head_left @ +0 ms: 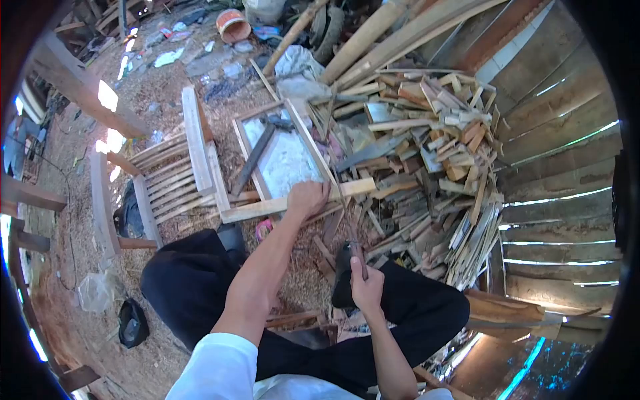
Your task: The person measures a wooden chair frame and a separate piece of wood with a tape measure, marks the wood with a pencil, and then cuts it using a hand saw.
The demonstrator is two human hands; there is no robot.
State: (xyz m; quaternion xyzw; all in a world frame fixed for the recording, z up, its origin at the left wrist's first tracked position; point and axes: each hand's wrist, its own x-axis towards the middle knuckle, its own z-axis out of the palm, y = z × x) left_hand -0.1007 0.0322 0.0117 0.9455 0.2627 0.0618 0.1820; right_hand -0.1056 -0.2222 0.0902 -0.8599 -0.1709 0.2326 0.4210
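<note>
My left hand [308,199] is closed over a pale wooden strip [260,209], pressing it down across the near end of a wooden frame [241,143]. In my right hand [367,288], close to my knee, is the handle of a handsaw [357,252]. Its thin blade runs forward to the strip, just right of my left hand; whether the teeth touch the wood is hard to see. On the frame's whitish panel [287,163] lies a dark hammer [255,159], its head toward the far side.
A large heap of wood offcuts [440,133] fills the right side, before a plank wall [560,180]. To the left stands a slatted wooden chair [175,175] on the shaving-covered floor. An orange bucket [233,28] lies farther back; a black bag [133,323] sits at lower left.
</note>
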